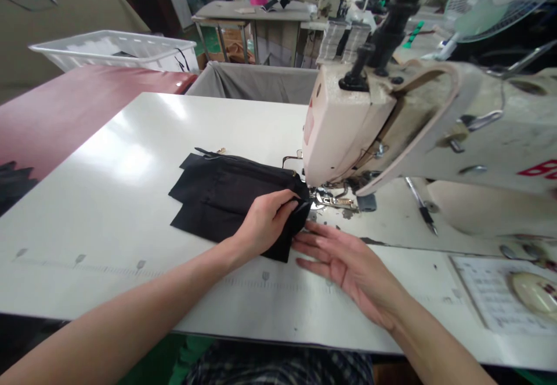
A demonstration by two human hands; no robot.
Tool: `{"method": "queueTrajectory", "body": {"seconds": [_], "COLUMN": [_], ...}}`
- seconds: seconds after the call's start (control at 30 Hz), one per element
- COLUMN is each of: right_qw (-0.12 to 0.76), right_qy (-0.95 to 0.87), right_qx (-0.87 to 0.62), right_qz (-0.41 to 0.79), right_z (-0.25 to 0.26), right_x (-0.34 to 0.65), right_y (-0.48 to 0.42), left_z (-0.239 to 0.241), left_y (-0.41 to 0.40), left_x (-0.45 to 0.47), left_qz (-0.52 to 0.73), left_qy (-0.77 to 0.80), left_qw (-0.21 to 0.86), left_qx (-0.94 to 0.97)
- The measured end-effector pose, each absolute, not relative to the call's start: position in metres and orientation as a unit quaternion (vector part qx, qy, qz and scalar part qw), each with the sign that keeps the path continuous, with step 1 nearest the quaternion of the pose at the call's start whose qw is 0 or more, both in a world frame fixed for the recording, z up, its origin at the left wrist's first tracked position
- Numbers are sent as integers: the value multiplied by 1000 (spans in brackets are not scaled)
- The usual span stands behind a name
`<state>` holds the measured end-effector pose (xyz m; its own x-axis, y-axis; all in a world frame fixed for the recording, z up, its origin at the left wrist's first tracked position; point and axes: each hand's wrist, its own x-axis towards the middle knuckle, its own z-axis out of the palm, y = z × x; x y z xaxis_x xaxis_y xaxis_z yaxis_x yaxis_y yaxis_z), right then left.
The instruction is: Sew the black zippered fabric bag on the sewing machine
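A folded piece of black fabric (221, 190) with a zipper along its far edge lies on the white sewing table (130, 158). Its right end sits next to the presser foot (333, 200) of a cream industrial sewing machine (348, 123). My left hand (265, 222) rests on the fabric and pinches its right edge just left of the foot. My right hand (348, 263) lies flat on the table beside the fabric's lower right corner, fingers apart, its fingertips touching the cloth edge.
A grey fabric bin (256, 82) stands behind the table, a white plastic crate (108, 48) at the back left on a dark red surface (65, 103). A fan (491, 2) is at the upper right. A printed card and a round disc (533, 289) lie at the right edge.
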<state>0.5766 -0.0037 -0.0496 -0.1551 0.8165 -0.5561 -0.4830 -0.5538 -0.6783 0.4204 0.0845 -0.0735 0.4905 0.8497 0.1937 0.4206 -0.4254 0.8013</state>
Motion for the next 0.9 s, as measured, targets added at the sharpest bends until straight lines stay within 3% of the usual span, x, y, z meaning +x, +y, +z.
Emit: {"method": "queueTrajectory", "body": {"seconds": [0.1, 0.27, 0.53, 0.9], "right_qw": [442, 500, 476, 492], "right_qy": [-154, -198, -185, -180], "right_qx": [-457, -535, -557, -512], "right_qz": [756, 652, 655, 681], "right_z": [-52, -61, -60, -59], "right_x": [564, 557, 557, 562], "right_y": [7, 17, 9, 4], "left_z": [-74, -82, -88, -81], "left_y": [83, 73, 70, 72], "left_x": [418, 416, 414, 415], "left_qz": [309, 349, 381, 348], "left_qy": [393, 339, 196, 158], "left_qw": [342, 299, 168, 19], "left_qx": [796, 821, 888, 924]}}
